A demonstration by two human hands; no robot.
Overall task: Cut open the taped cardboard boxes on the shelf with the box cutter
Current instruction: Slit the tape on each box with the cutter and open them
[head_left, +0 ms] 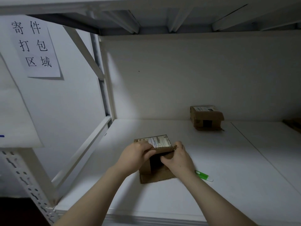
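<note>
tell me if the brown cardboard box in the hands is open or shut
Partly open: left hand and right hand hold flaps of the brown cardboard box apart, dark interior showing.

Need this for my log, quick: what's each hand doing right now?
Left hand: grips a flap of the near box.
Right hand: grips the same box's other flap; the box cutter lies unheld.
</note>
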